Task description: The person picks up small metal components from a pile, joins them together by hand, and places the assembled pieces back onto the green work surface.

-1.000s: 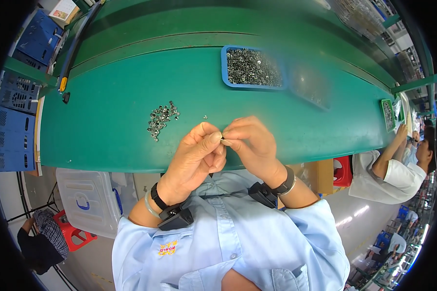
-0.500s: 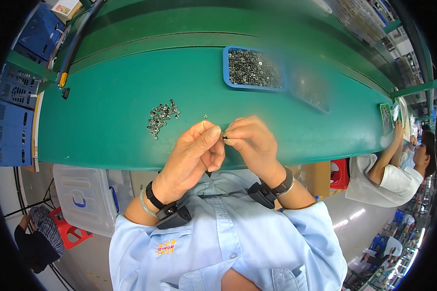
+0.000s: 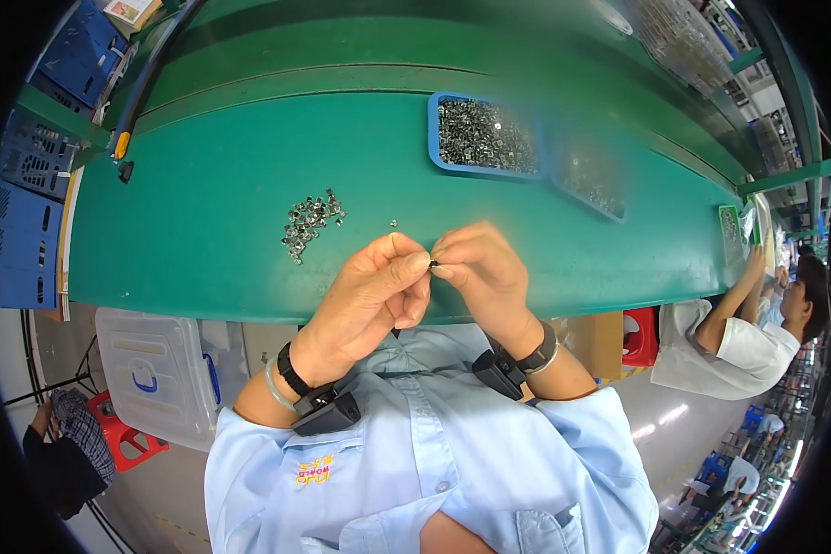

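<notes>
Over the near edge of the green table, my left hand (image 3: 385, 284) and my right hand (image 3: 482, 274) meet at the fingertips. Pinched between them is a small dark part (image 3: 433, 263); its exact kind is too small to make out, and the fingers cover most of it. Both hands are closed on it, thumb against index finger. A loose pile of small shiny metal parts (image 3: 307, 222) lies beyond my left hand. One single metal part (image 3: 393, 223) rests apart from the pile, just past my fingertips.
A blue tray (image 3: 431, 138) full of small metal parts stands at the back; a blurred second tray (image 3: 589, 180) adjoins it. A green-rimmed tray (image 3: 731, 231) lies far right, near a seated person (image 3: 734, 332). A lidded clear plastic box (image 3: 152, 374) stands below the table, left.
My hands stay together at nearly the same place, with the fingertips shifted slightly and the dark part turned a little between them. The piles and trays are unchanged.
</notes>
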Demonstrator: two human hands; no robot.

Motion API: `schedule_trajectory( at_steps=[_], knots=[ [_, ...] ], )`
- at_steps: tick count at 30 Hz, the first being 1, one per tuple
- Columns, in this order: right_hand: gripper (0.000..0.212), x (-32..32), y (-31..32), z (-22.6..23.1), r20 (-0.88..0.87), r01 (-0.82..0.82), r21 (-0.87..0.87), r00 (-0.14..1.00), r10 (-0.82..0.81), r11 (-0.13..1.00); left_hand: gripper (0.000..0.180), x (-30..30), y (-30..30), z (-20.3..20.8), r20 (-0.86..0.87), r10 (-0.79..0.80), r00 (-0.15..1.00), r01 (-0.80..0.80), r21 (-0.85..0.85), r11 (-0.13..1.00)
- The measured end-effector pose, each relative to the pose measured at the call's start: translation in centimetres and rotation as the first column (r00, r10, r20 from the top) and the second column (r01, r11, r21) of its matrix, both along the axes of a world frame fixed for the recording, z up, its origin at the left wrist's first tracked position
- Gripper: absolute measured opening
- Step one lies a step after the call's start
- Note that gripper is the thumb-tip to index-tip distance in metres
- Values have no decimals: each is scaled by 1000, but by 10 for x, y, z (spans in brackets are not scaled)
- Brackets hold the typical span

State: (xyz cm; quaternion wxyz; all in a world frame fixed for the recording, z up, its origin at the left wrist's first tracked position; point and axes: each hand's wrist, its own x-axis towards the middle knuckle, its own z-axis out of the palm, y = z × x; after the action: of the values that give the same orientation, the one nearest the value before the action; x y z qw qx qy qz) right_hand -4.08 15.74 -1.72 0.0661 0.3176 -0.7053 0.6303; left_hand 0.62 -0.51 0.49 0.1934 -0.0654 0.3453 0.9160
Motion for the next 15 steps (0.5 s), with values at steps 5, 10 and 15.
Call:
schedule_trajectory(
  at_steps=[5,10,15],
  knots=[
    [14,-1,0,-1,2,-30,-11,1000,30,999,17,1,0,-3,5,-3,1000,3,18,1000],
    [15,-3,1,-4,2,-46,-9,999,46,999,16,1,1,-1,-3,19,1000,-19,-55,998],
    [17,-4,1,-1,4,-41,7,999,41,999,15,1,0,2,-72,37,997,-51,-214,975]
  ],
)
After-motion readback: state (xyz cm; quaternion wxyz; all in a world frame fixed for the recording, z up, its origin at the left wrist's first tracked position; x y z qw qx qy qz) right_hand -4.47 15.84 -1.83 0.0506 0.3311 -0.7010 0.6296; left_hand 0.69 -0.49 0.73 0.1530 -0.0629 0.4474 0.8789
